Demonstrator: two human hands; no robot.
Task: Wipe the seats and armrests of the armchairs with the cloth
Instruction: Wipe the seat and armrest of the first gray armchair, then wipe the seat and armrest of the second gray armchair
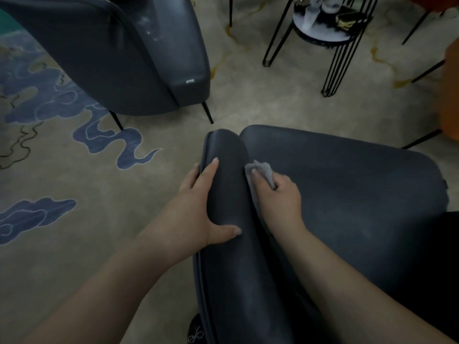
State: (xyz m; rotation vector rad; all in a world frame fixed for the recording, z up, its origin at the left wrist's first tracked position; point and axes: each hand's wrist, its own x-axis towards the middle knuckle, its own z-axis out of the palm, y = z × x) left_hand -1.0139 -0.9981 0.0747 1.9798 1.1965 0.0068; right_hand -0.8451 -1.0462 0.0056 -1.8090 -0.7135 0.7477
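Grey cloth (260, 173) sits bunched in the right hand (278, 194), fingers curled round it, pressed into the crease between armrest (228, 184) and seat (347, 189); the left hand (196, 207) lies spread, bracing the armrest. Crease-wiping seems underway; next, probably draw the cloth along it.

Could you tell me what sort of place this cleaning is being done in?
Probably a lounge or waiting area, perhaps in a hotel or café: two dark upholstered armchairs, a patterned carpet with blue cloud shapes, and a small round side table on black wire legs.
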